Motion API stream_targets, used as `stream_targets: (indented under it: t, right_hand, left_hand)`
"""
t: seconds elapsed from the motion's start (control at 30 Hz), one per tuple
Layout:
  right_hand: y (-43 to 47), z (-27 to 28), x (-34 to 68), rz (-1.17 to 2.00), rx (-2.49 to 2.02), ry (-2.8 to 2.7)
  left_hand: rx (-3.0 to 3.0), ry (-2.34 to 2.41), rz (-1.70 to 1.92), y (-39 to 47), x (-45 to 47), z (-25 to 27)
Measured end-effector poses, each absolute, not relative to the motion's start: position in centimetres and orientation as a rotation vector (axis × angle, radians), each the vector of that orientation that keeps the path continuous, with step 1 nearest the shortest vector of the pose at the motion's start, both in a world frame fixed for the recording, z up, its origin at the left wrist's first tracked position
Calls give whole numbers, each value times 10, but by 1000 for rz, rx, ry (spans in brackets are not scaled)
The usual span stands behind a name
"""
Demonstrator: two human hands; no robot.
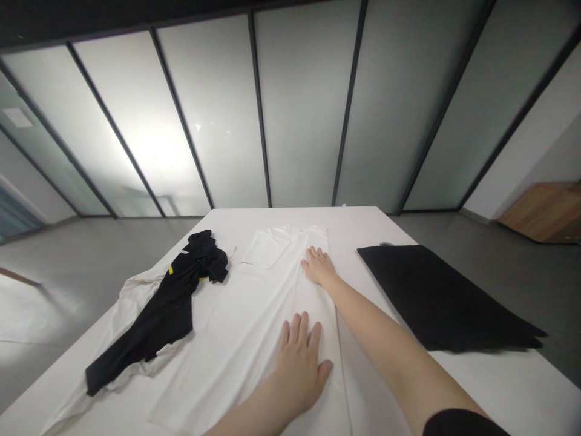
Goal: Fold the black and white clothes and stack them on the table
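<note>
A white T-shirt point(254, 309) lies spread lengthwise on the white table, its right edge running straight and creases crossing its body. One short sleeve is laid out at the far left of it. My left hand point(299, 360) rests palm down on the nearer part of the cloth, fingers apart. Farther up, near the shirt's top right edge, my right hand point(318, 265) lies flat on the fabric with its fingers spread. Neither hand grips anything.
Left of the shirt, a black garment point(167, 303) with yellow marks lies crumpled over white cloth point(131, 297). Black flat sheets point(449, 303) are stacked on the right of the white table point(354, 221). Beyond stands a frosted glass partition point(304, 109).
</note>
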State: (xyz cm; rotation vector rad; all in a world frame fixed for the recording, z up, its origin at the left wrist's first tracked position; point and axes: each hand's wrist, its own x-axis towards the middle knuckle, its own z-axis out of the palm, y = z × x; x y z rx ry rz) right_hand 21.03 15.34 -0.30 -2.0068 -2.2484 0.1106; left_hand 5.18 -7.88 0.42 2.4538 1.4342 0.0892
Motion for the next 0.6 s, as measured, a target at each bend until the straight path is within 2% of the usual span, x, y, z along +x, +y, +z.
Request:
stream_targets:
  t: [0.17,0.37,0.6]
  right_hand:
    - [173,0,220,48,-1961,-2266]
    - [182,7,226,-64,-1963,-2171]
    - [191,15,216,2,-2080,-2126]
  left_hand:
    - [2475,1361,151,-82,44,-5]
    - [2500,1249,227,-87,45,8]
    - [2493,1437,219,-86,50,14]
